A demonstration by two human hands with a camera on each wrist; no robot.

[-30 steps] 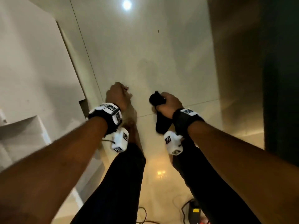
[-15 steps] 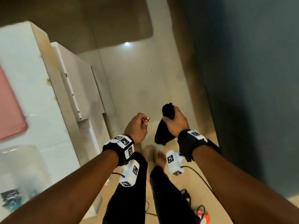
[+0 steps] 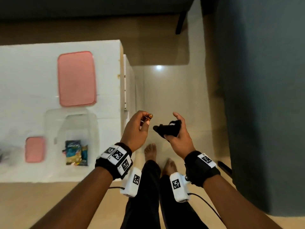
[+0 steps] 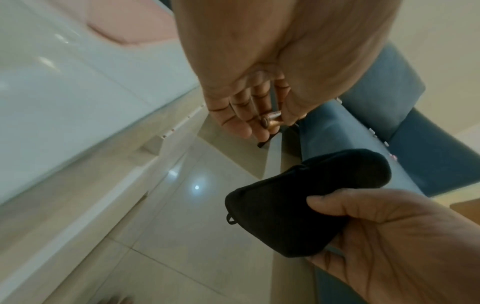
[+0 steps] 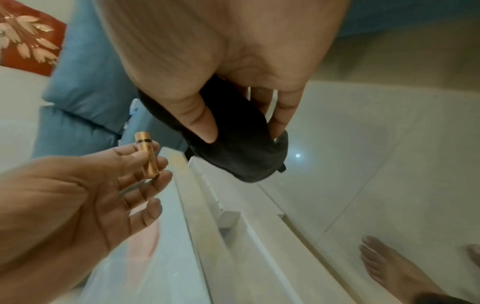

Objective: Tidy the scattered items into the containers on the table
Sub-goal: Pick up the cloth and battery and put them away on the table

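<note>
The left hand (image 3: 135,129) is pinching a small battery (image 5: 147,158) between thumb and fingertips (image 5: 162,164), the remaining fingers lying loosely spread. The right hand (image 3: 179,138) is gripping a black pouch (image 4: 298,203), thumb pressing one face, fingers curling behind it. Both hands are hovering over the floor, just beside the edge of the white table (image 3: 33,66).

The battery is a smooth copper-coloured cylinder with a dark band; being slick and round, it is likely to roll if dropped from height, so it should be lowered into a container before release. The pouch is a soft, matte, rounded fabric case with a small loop at one edge; it should compress easily.

On the table, a clear plastic tub (image 3: 92,123) is holding glossy snack packets (image 3: 75,152). A large pink lid (image 3: 76,78) and a small pink lid (image 3: 34,149) are lying flat nearby.
</note>
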